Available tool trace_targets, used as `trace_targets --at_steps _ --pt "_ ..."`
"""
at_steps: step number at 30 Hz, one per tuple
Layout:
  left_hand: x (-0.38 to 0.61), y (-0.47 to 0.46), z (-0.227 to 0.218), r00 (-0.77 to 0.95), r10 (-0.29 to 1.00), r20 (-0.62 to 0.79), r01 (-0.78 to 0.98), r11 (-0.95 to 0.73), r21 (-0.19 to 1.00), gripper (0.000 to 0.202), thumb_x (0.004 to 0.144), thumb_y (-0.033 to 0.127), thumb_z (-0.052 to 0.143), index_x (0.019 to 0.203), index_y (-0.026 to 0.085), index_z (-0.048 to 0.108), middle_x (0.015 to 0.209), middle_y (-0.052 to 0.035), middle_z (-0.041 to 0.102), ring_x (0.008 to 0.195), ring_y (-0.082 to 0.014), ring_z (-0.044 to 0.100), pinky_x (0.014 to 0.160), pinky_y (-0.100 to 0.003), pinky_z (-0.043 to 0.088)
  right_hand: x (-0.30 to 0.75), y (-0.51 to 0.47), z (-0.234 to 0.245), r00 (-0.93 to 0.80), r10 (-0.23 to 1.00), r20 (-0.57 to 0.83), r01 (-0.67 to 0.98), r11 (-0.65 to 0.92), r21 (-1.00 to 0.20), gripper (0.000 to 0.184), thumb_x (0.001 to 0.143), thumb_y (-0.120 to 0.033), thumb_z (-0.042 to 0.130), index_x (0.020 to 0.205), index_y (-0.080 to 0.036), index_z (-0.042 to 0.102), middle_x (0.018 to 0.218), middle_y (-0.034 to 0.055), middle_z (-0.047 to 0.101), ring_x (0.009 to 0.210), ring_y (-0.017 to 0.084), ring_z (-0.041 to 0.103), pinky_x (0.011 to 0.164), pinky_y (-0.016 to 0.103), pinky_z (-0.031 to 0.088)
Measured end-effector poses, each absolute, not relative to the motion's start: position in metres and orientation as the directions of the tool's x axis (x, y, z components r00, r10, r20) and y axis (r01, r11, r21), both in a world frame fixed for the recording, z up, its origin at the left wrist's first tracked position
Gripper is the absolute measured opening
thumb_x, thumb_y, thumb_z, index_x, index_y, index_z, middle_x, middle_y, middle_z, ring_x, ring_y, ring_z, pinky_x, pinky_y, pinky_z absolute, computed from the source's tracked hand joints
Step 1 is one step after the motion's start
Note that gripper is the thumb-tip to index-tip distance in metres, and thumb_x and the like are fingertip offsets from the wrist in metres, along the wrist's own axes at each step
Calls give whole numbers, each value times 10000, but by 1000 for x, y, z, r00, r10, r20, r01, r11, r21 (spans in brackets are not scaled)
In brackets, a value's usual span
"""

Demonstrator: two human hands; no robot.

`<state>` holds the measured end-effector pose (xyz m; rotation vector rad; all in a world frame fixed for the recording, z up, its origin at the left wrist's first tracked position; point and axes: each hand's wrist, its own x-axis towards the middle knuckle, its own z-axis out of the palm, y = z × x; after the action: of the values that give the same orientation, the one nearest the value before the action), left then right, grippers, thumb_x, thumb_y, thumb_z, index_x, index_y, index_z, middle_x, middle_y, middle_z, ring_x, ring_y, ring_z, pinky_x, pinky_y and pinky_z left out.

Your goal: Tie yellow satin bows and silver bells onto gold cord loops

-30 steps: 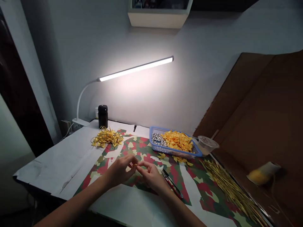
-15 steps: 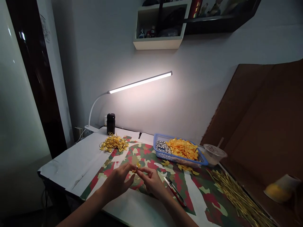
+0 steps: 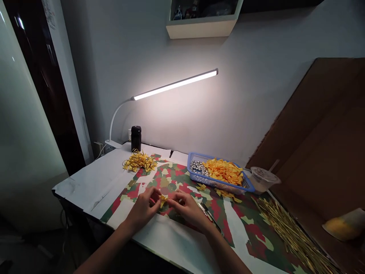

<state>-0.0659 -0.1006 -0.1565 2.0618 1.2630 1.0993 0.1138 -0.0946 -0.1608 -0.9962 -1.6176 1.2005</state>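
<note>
My left hand [image 3: 142, 210] and my right hand [image 3: 189, 210] meet low over a camouflage-patterned sheet [image 3: 228, 224] on the table. Both pinch a small yellow folded piece [image 3: 163, 199] between their fingertips. A blue basket [image 3: 192, 176] behind them holds a heap of yellow pieces [image 3: 224, 170] and several shiny silver balls [image 3: 196, 166]. Red-handled pliers [image 3: 209, 216] lie on the sheet just right of my right hand.
A pile of finished yellow bows [image 3: 139, 161] lies at the back left beside a black jar [image 3: 136, 138] and a lit desk lamp [image 3: 175, 84]. Gold wire strips [image 3: 288, 232] spread at the right. A lidded plastic cup [image 3: 262, 179] stands by the basket. Brown cardboard [image 3: 322, 140] leans at the right.
The camera tilted up, then back down, and drifted left. Both hands stayed together on the yellow piece and sank a little closer to the sheet.
</note>
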Motion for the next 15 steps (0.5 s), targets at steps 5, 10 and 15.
trace_targets --at_steps 5,10,15 --pt "-64 -103 -160 261 885 386 506 -466 726 61 836 246 519 833 188 536 712 -11 647 640 -156 645 540 -251 520 117 -99 -156 -380 911 161 -11 170 -985 401 712 -541 670 588 -173 568 921 62 588 882 187 560 761 281 432" --pt "-65 -104 -164 287 865 411 491 -501 712 35 842 221 507 845 195 530 722 -5 656 641 -147 648 539 -243 531 108 -102 -161 -431 897 98 -43 89 -995 438 770 -621 535 657 -209 440 587 -32 512 522 114 480 548 256 410" --pt "-65 -105 -167 253 839 482 514 -539 667 48 816 154 493 809 197 513 702 5 640 655 -149 642 577 -257 529 102 -100 -169 -334 935 118 60 146 -987 440 726 -640 557 705 -232 393 478 -115 316 415 79 269 429 208 238"
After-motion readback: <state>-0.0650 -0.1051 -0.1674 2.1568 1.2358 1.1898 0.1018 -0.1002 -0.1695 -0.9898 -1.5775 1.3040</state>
